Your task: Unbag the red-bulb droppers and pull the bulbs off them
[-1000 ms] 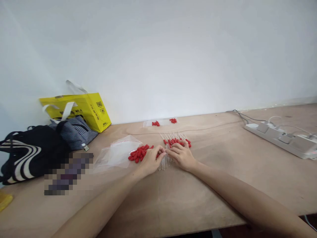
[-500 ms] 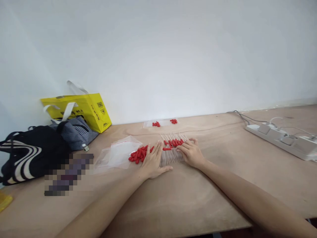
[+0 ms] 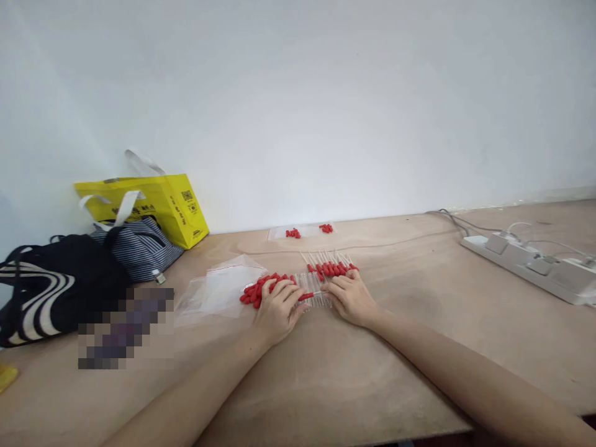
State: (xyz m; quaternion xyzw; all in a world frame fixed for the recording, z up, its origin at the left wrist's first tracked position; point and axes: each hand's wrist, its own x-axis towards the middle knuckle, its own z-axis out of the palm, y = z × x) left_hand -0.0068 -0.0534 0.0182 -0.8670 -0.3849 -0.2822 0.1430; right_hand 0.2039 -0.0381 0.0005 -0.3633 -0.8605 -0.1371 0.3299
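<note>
My left hand (image 3: 275,308) lies on the wooden table (image 3: 354,372) with its fingers curled over the edge of a pile of loose red caps (image 3: 252,292). Its fingertips pinch a red-capped clear tube (image 3: 307,297) that lies between my two hands. My right hand (image 3: 350,298) is just to the right, fingers bent and pressed onto a row of clear tubes (image 3: 316,284). Behind the right hand lie several tubes fitted with red caps (image 3: 331,269).
A clear zip bag (image 3: 218,288) lies left of the red caps. Another flat bag with a few red pieces (image 3: 302,231) sits near the wall. A yellow bag (image 3: 158,202), a striped bag (image 3: 139,248) and a black bag (image 3: 51,285) stand far left. White power strips (image 3: 531,264) lie at right.
My left hand went from a pinch to lying flat and spread, and is now curled again on the caps. My right hand moved out right, then came back toward the left hand.
</note>
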